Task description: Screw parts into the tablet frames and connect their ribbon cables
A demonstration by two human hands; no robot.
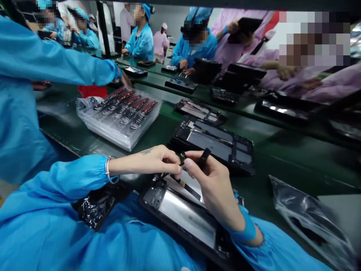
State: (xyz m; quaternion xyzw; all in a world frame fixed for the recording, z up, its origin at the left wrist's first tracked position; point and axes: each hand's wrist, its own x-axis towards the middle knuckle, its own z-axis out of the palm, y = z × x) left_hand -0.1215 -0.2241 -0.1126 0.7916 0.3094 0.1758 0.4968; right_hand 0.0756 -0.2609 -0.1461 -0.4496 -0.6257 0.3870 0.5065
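Observation:
Over an opened tablet housing (186, 220) with a silver plate inside, my two hands meet at the fingertips. My left hand (153, 160), with a silver bangle at the wrist, is closed in a pinch on a small dark part (182, 164). Thumb and forefinger of my right hand (213, 178) pinch at that same part; its exact kind is too small to make out. A short black strip-like piece (204, 157) sticks up between the right hand's fingers. Under the hands, a dark ribbon cable (189, 190) runs across the housing.
Stacked clear plastic trays (120, 120) hold rows of small boards. Beyond my hands lies another opened tablet (216, 145). A dark box of small shiny parts (96, 207) is at lower left, a clear plastic bag (307, 214) at right. A co-worker's blue sleeve (62, 60) reaches across the left.

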